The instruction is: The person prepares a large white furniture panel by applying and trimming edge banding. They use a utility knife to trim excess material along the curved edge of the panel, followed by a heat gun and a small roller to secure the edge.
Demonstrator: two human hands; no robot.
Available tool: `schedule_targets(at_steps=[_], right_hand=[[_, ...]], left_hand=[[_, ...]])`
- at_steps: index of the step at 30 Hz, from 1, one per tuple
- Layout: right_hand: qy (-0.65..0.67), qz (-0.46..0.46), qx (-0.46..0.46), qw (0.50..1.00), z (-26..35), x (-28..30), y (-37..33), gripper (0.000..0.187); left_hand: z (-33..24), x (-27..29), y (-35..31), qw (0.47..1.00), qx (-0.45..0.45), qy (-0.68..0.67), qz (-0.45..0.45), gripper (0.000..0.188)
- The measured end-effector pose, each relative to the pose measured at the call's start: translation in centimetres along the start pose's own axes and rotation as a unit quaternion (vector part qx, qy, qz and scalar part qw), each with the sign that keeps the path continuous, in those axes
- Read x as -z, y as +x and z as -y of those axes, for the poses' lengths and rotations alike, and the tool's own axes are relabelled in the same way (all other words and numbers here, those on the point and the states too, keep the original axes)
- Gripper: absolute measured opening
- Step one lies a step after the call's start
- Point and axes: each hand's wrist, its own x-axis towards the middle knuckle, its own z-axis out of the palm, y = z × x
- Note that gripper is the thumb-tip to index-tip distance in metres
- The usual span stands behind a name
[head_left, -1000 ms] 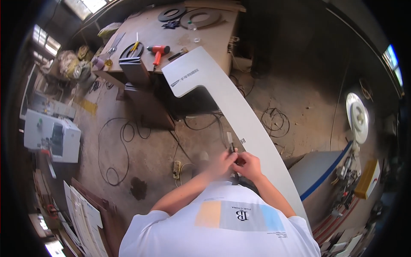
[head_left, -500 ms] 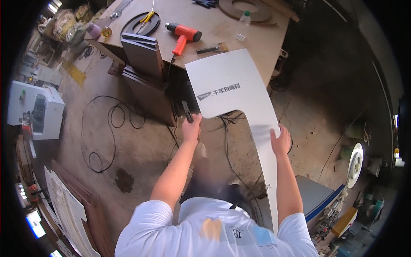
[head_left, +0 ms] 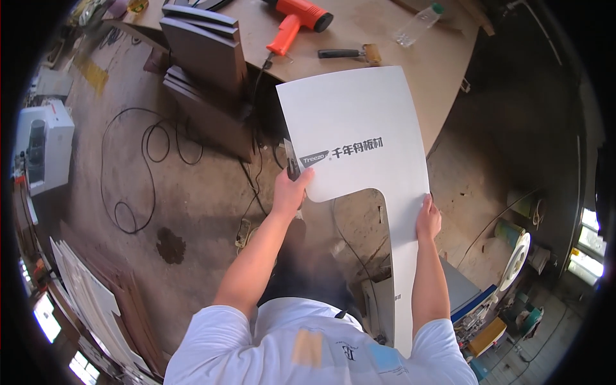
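A large white L-shaped sheet (head_left: 356, 115) with dark print on its face hangs in front of me, its narrow arm running down toward my shirt. My left hand (head_left: 290, 194) is closed around a black-handled cutter (head_left: 292, 168) with a flat greyish blade pointing up. The thumb of that hand also presses on the sheet's lower left corner. On the far side of the narrow arm, my right hand (head_left: 428, 220) grips the sheet's right edge. Its fingers behind the edge are partly hidden.
A worktable (head_left: 443, 77) ahead carries an orange heat gun (head_left: 298, 22), a small roller (head_left: 350, 53) and a clear bottle (head_left: 416, 27). Stacked brown boards (head_left: 205, 58) stand at its left. A black cable (head_left: 154, 173) loops over the floor; panels (head_left: 96, 301) lean at lower left.
My left hand has come up to the sheet's corner and now touches it, still holding the cutter. The sheet appears turned more squarely toward me, and the view has shifted nearer the table.
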Motion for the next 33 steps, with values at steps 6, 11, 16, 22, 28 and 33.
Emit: schedule_targets(at_steps=[6, 11, 16, 22, 28, 33], right_hand=[[-0.012, -0.022, 0.015, 1.000, 0.1, -0.7, -0.9, 0.077], [-0.024, -0.029, 0.017, 0.999, -1.1, -1.7, -0.2, 0.078], [-0.025, -0.048, 0.022, 0.998, -1.2, -2.1, 0.1, 0.069], [-0.017, -0.066, 0.027, 0.997, -1.3, -2.3, 0.2, 0.070], [-0.003, -0.056, 0.036, 0.998, -0.8, -1.9, 0.0, 0.077], [0.008, -0.069, 0.056, 0.996, -1.3, -2.3, 0.4, 0.075]], left_hand=[[2.0, 1.9, 0.6, 1.000, 0.012, 0.006, 0.015, 0.033], [2.6, 3.1, 1.4, 0.995, -0.095, 0.004, 0.019, 0.028], [1.5, 6.9, 6.0, 0.994, -0.106, -0.020, -0.021, 0.026], [-2.7, 7.3, 9.6, 0.961, -0.246, 0.125, -0.029, 0.024], [-2.0, 7.5, 11.1, 0.843, -0.441, 0.300, -0.068, 0.031], [-1.5, 8.3, 12.3, 0.760, -0.518, 0.393, -0.023, 0.033]])
